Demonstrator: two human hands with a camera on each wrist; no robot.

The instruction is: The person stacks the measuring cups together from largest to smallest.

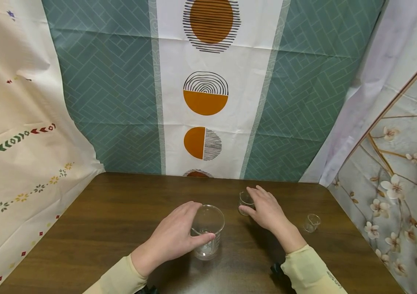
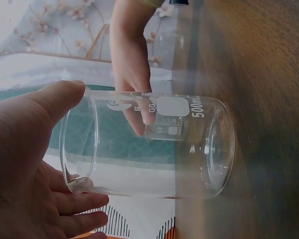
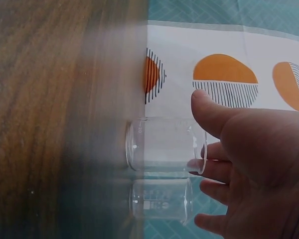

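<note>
A large clear beaker marked 500 mL (image 2: 179, 144) stands upright on the table. My left hand (image 1: 171, 234) reaches about its rim, thumb on the near side and fingers beyond, all fairly straight. Whether the skin touches the glass I cannot tell. Farther right is a smaller beaker (image 1: 244, 200), and my right hand (image 1: 266, 208) is just beside its rim. In the right wrist view the thumb stays apart from this small beaker (image 3: 164, 144), with the fingers loosely spread behind its rim. Another small beaker (image 3: 162, 199) stands beside it there.
A small beaker (image 1: 312, 223) stands on the right of the brown wooden table (image 1: 120, 224). A patterned green and white cloth (image 1: 212, 114) hangs along the back edge. Cream cloth (image 1: 17, 163) hangs at the left, flowered cloth (image 1: 396, 204) at the right.
</note>
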